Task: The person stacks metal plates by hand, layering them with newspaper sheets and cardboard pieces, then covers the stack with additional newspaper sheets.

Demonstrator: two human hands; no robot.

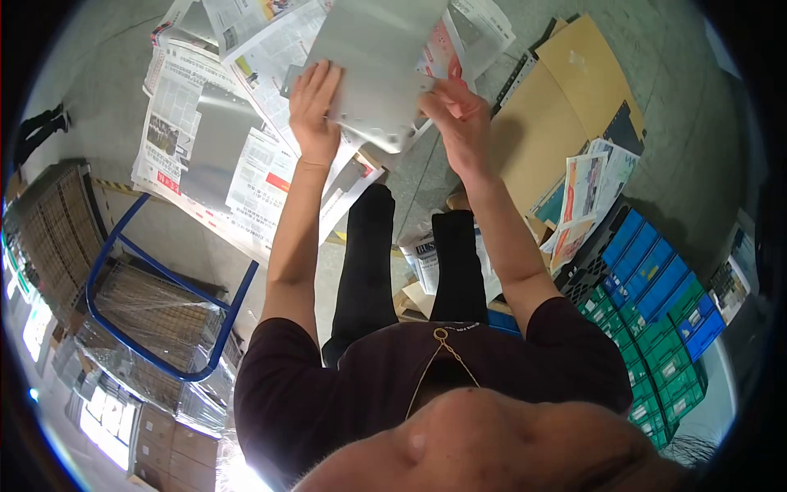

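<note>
A flat grey metal panel [381,66] with a bent, notched near edge is held in front of me, above spread newspapers [270,74]. My left hand [314,107] grips its left side, fingers lying over the surface. At the panel's right corner, my right hand [459,123] has its fingers closed on the edge. Part of the panel runs out of the top of the view. Another grey metal sheet [217,143] lies between newspaper layers to the left.
On the right lies an opened cardboard box [545,123] with folded newspapers [586,193] on its near end. Green bins [648,361] and blue bins [652,262] are stacked at lower right. A blue-framed cart [102,312] stands left, by a plastic-wrapped load [156,328]. Another person's legs [45,123] show far left.
</note>
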